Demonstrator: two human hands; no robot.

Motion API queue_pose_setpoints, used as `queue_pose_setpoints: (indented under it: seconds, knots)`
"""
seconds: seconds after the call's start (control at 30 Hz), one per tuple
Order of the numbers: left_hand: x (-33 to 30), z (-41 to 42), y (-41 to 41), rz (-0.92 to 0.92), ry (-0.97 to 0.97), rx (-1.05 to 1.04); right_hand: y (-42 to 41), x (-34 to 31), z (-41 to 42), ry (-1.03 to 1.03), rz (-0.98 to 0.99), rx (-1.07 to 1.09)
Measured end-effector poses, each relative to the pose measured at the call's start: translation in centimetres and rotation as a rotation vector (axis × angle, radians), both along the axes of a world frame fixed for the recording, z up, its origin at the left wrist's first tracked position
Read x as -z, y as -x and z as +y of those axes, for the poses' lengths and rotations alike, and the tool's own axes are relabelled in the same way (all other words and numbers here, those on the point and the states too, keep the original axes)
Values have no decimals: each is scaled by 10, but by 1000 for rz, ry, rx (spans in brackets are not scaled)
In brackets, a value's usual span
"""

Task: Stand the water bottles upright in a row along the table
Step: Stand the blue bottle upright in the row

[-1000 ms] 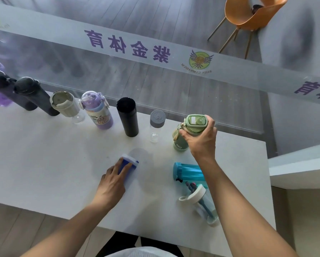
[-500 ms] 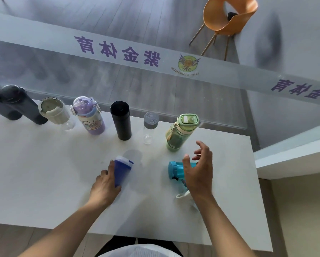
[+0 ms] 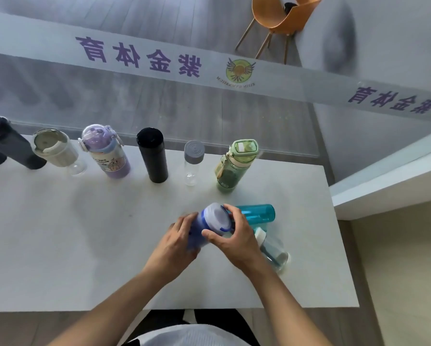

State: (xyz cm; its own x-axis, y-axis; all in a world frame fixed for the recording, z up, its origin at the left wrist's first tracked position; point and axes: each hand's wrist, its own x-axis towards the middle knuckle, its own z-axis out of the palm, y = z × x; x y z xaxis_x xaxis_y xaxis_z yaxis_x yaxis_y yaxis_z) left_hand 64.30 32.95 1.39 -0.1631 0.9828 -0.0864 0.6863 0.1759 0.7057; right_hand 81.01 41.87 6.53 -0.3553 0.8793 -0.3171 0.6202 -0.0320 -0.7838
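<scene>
A blue bottle with a pale lid is held tilted above the white table. My left hand grips its body and my right hand holds it at the lid. Behind them a teal bottle lies on its side, and a clear bottle with a white cap lies partly hidden by my right wrist. Along the far edge stand a green bottle, a small clear grey-capped bottle, a black flask, a purple bottle, a cream-lidded bottle and a dark grey bottle.
A glass partition with purple lettering runs right behind the table's far edge. An orange chair stands beyond it. The table's right edge lies close to the lying bottles, with a white ledge to its right.
My left hand lifted the blue bottle off the table and carried it rightward. My right hand, after releasing the standing green bottle, came over and took hold of the blue bottle's lid.
</scene>
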Motion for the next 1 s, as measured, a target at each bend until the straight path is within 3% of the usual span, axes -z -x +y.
queue_pose_setpoints:
  seconds: [0.23, 0.43, 0.73, 1.0]
  knots:
    - [-15, 37, -38, 37, -58, 65, -38, -26, 28, -54, 110, 69]
    - [-46, 70, -73, 317, -120, 28, -84, -38, 72, -189, 165, 41]
    - [-54, 90, -115, 421, 66, -124, -127, -38, 150, -338, 204, 2]
    - [-56, 81, -125, 460, 179, -168, -126, -6, 196, -356, 70, -60]
